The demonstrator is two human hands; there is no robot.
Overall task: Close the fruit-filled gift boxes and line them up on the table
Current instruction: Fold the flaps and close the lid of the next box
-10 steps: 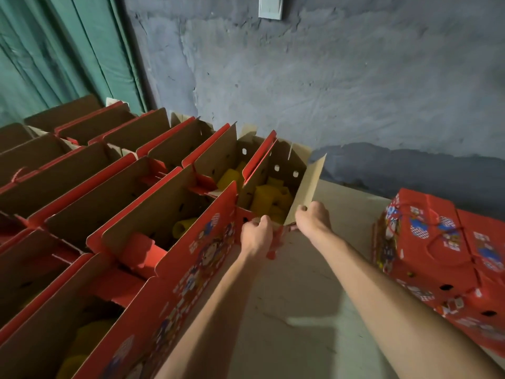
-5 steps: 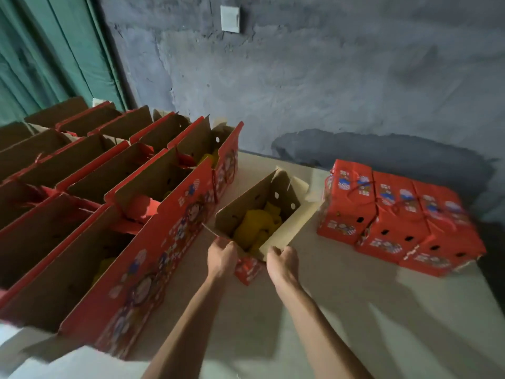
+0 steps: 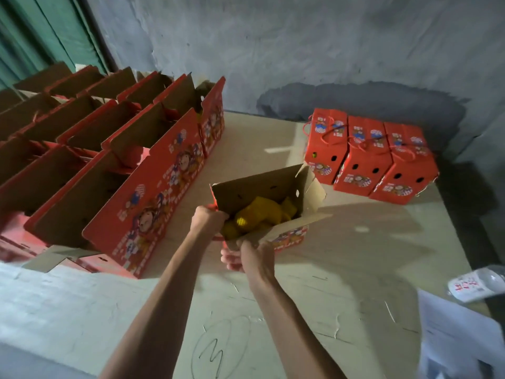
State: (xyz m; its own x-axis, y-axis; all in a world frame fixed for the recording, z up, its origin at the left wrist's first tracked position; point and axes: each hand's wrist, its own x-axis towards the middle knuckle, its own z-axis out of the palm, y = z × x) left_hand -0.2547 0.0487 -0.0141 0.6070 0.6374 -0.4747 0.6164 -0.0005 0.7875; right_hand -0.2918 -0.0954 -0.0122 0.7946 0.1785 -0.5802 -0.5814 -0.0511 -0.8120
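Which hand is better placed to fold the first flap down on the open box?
Probably the right hand: it grips the near flap of the open box and could fold it over the yellow fruit. The left hand grips the left end edge, steadying.

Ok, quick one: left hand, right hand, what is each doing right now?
Left hand: grips the near end of the open box.
Right hand: grips the box's near side flap.

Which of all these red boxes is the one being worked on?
The open box standing alone mid-table, yellow fruit showing inside. The left hand and right hand grip its near flaps; the others sit untouched.
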